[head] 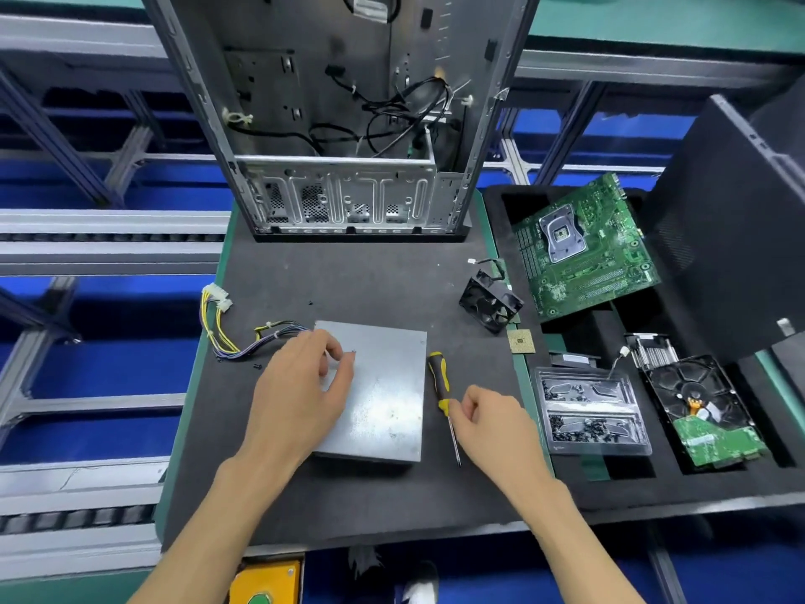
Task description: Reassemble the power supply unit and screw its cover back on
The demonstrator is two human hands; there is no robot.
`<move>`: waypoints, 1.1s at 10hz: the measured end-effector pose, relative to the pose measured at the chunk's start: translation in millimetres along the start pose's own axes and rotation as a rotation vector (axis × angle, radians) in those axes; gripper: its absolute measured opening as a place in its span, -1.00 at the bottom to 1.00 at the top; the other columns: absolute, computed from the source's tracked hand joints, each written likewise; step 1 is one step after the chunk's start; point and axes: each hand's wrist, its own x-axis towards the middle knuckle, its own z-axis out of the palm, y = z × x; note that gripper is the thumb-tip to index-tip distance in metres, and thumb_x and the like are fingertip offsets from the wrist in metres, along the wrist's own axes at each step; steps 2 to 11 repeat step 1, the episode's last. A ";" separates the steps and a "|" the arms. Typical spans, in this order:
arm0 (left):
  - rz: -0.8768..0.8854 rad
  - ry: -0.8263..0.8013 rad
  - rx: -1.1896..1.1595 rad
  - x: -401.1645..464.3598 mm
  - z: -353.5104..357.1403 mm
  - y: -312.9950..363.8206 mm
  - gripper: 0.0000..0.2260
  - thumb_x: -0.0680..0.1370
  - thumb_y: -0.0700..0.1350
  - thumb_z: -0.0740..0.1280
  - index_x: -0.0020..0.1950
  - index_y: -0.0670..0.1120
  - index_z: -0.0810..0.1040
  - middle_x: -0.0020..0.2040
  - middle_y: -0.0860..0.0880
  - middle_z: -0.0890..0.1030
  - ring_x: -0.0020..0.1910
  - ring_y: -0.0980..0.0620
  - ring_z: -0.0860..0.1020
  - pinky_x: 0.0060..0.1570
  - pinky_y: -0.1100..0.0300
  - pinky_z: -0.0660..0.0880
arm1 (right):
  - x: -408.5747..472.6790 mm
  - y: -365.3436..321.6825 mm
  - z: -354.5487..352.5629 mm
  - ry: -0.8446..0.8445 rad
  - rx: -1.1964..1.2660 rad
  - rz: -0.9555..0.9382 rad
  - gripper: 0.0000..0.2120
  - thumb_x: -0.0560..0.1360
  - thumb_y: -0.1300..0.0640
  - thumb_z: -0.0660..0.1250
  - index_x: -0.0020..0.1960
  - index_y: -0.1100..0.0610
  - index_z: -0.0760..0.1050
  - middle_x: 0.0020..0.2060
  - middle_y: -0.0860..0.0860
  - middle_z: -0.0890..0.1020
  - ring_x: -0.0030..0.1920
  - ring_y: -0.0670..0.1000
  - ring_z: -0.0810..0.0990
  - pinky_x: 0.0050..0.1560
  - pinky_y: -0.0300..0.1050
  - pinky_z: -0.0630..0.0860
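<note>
lying flat on the dark foam mat [348, 276] is the power supply unit [383, 385], grey metal cover [392, 364] uppermost; no label or writing can be read on it. its cable bundle [244, 342], yellow and purple wires with white connectors, is seen trailing off to the left. the left hand [300, 394] is rested on the cover's near-left part, thumb and forefinger curled together near a small dark screw [353, 352] on the cover; whether the screw is actually pinched cannot be told. a loose black screw [257, 366] is seen on the mat beside the cables. just right of the unit a black-and-yellow screwdriver [442, 394] is laid on the mat, tip toward the person. the right hand [492, 425] is curled beside its yellow collar, fingertips touching or nearly touching; a firm grip is not shown. further right a clear screw tray [588, 411], fan [490, 305], cpu chip [521, 341], green motherboard [583, 250] and hard drive [701, 411] are noted. an open pc case [348, 124] is stood behind.
</note>
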 end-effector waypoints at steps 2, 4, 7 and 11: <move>-0.144 0.042 -0.050 -32.1 -16.8 -11.4 -0.78 0.58 0.13 0.28 -0.21 0.12 0.35 -0.32 0.08 0.47 -0.27 0.09 0.45 -0.39 0.20 0.32 | -33.7 13.4 2.8 -0.070 0.025 0.046 -0.60 0.59 -0.11 0.27 -0.31 0.08 0.31 -0.49 -0.03 0.43 -0.36 0.05 0.41 -0.34 -0.08 0.32; -0.144 0.042 -0.050 -32.1 -16.8 -11.4 -0.78 0.58 0.13 0.28 -0.21 0.12 0.35 -0.32 0.08 0.47 -0.27 0.09 0.45 -0.39 0.20 0.32 | -33.7 13.4 2.8 -0.070 0.025 0.046 -0.60 0.59 -0.11 0.27 -0.31 0.08 0.31 -0.49 -0.03 0.43 -0.36 0.05 0.41 -0.34 -0.08 0.32; -0.144 0.042 -0.050 -32.1 -16.8 -11.4 -0.78 0.58 0.13 0.28 -0.21 0.12 0.35 -0.32 0.08 0.47 -0.27 0.09 0.45 -0.39 0.20 0.32 | -33.7 13.4 2.8 -0.070 0.025 0.046 -0.60 0.59 -0.11 0.27 -0.31 0.08 0.31 -0.49 -0.03 0.43 -0.36 0.05 0.41 -0.34 -0.08 0.32; -0.144 0.042 -0.050 -32.1 -16.8 -11.4 -0.78 0.58 0.13 0.28 -0.21 0.12 0.35 -0.32 0.08 0.47 -0.27 0.09 0.45 -0.39 0.20 0.32 | -33.7 13.4 2.8 -0.070 0.025 0.046 -0.60 0.59 -0.11 0.27 -0.31 0.08 0.31 -0.49 -0.03 0.43 -0.36 0.05 0.41 -0.34 -0.08 0.32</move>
